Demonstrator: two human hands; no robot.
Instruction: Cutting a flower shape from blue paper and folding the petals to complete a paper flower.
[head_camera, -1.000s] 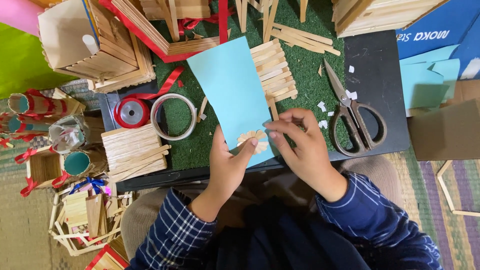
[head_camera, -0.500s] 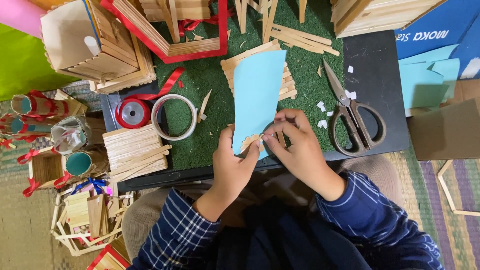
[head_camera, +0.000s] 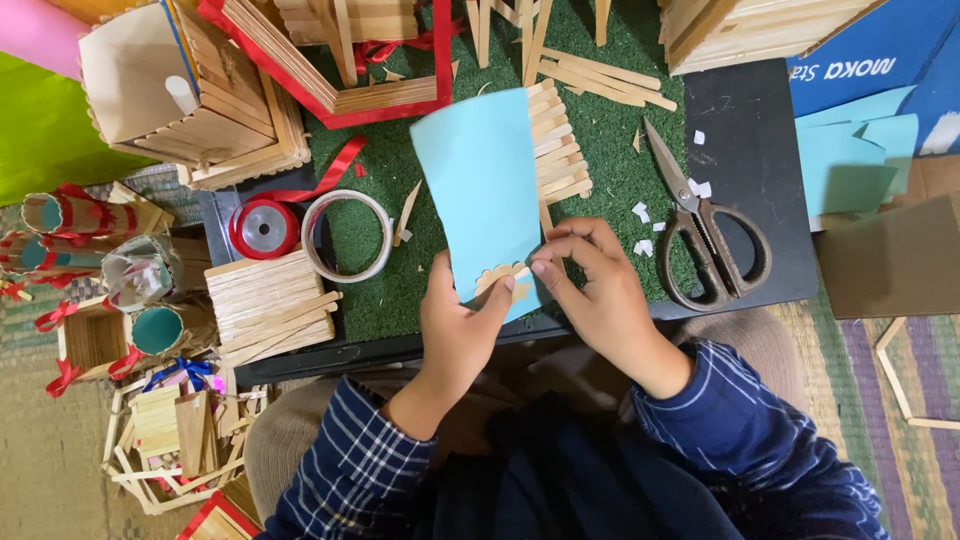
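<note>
A light blue paper sheet (head_camera: 482, 180) stands up over the green mat, with a small fan of wooden stick ends (head_camera: 503, 277) at its lower edge. My left hand (head_camera: 458, 325) pinches the sheet's bottom edge from below. My right hand (head_camera: 597, 285) grips the lower right corner, fingertips touching the stick ends. Behind the sheet lies a panel of glued wooden sticks (head_camera: 558, 145), partly hidden by the paper.
Scissors (head_camera: 705, 230) lie on the black board to the right amid paper scraps. A tape roll (head_camera: 348, 236) and a red ribbon spool (head_camera: 264, 227) sit left. Stacked sticks (head_camera: 262, 297), stick-built boxes (head_camera: 180, 90) and a red-edged frame (head_camera: 340, 75) crowd the back.
The blue sheet has turned and tilted, showing a narrower then wider face, and both hands have shifted slightly right while keeping hold of its lower edge.
</note>
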